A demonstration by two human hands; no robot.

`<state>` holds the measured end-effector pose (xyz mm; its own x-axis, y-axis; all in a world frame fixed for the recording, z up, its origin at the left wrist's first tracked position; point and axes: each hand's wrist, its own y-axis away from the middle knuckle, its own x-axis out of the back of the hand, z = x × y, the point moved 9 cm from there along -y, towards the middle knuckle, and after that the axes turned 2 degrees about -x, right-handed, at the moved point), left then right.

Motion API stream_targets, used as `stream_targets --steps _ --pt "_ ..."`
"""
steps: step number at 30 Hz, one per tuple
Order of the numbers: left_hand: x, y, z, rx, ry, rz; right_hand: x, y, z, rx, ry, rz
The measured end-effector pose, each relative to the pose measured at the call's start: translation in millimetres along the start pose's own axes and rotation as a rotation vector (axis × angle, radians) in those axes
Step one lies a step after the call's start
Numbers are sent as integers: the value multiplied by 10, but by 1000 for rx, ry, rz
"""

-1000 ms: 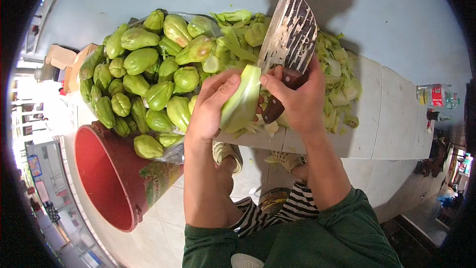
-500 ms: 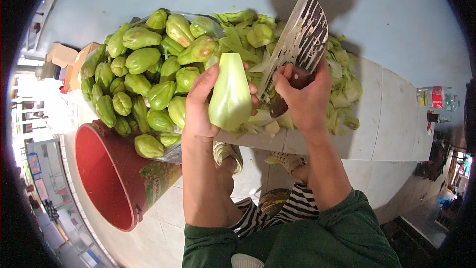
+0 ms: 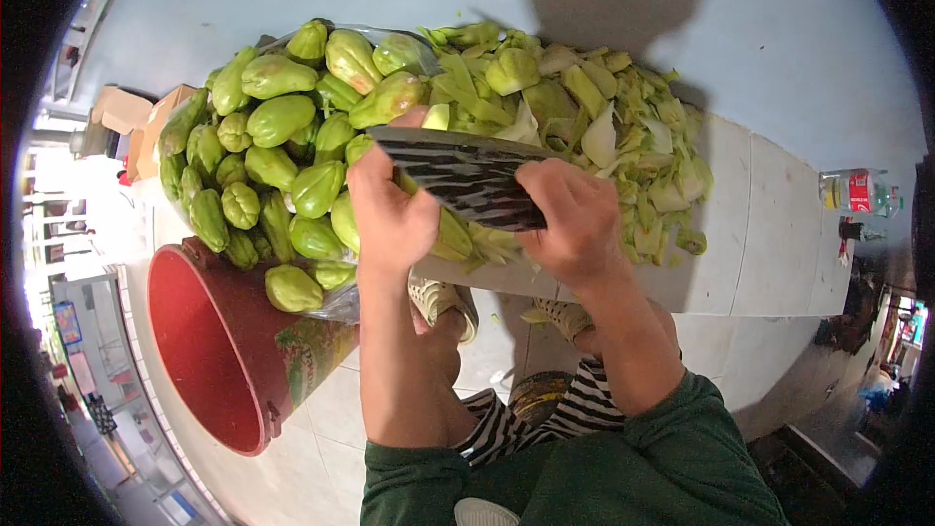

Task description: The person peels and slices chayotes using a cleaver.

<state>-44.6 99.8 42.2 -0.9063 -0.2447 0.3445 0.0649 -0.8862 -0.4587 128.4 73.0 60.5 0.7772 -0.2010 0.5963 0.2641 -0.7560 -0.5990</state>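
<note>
My right hand [image 3: 581, 219] is closed around the handle of a broad knife [image 3: 467, 175], whose streaked blade lies across in front of my left hand [image 3: 390, 219]. My left hand grips a peeled chayote [image 3: 452, 237]. Most of that chayote is hidden by the blade; only its pale top and lower right side show. Whether the edge touches it I cannot make out. To the left, unpeeled green chayotes [image 3: 282, 120] are heaped in a clear plastic bag. Pale green peelings and cut pieces [image 3: 599, 136] are spread behind and right of the knife.
A red bucket [image 3: 268, 370] lies tipped on the floor at the left, its mouth facing left. A tiled ledge [image 3: 779, 224] carries the heap against a pale wall. A plastic bottle [image 3: 860, 193] is at the far right, cardboard boxes [image 3: 122, 109] at the far left.
The knife has swung from pointing up at the right to lying across the chayote, pointing left. My right hand has moved left and down. The chayote is now mostly covered.
</note>
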Motion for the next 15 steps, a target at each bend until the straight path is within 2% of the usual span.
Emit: stream_targets --steps 4,6,12,14,15 --pt "46 10 77 -2 -28 31 18 -30 -77 52 45 8" --pt "8 7 70 25 -24 -36 13 -36 -83 66 40 2" --pt "56 32 102 -74 -62 -44 -9 -7 -77 117 0 27" --pt "78 3 28 73 -68 -18 -170 -24 330 -193 186 -138" --pt "85 -4 73 51 -81 -30 -147 -40 406 -225 148 -134"
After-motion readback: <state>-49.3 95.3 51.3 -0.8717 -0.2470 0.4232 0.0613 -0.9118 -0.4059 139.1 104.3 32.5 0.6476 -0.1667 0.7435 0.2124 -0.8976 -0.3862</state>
